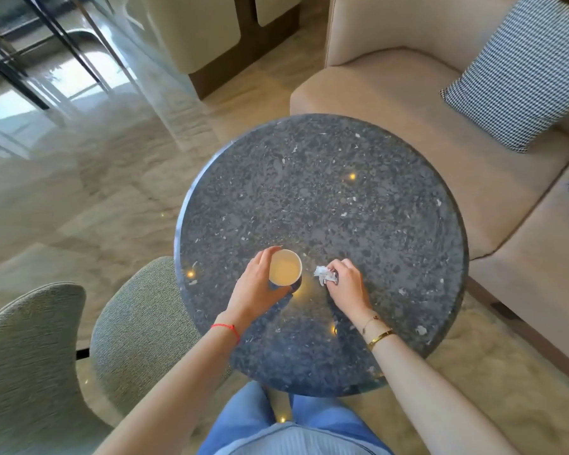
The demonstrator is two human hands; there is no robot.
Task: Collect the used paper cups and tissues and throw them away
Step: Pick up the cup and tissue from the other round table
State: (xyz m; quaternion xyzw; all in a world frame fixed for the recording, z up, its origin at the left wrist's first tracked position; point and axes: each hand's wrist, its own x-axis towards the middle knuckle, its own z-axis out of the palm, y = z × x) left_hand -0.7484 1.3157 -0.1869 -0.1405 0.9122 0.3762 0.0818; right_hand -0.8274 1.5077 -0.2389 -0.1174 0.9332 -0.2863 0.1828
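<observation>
A white paper cup (285, 267) stands upright on the round dark speckled table (322, 192), near its front edge. My left hand (257, 287) wraps around the cup from the left, fingers curled on its side. Just to the right, a crumpled white tissue (322, 274) lies on the tabletop, and my right hand (345, 284) pinches it with curled fingers. Both hands are close together, a short gap between cup and tissue.
A beige sofa (408, 93) with a houndstooth cushion (519, 80) wraps the table's far and right sides. Two grey-green fabric chairs (46, 356) stand at the left. Glossy marble floor (79, 192) lies to the left of the table.
</observation>
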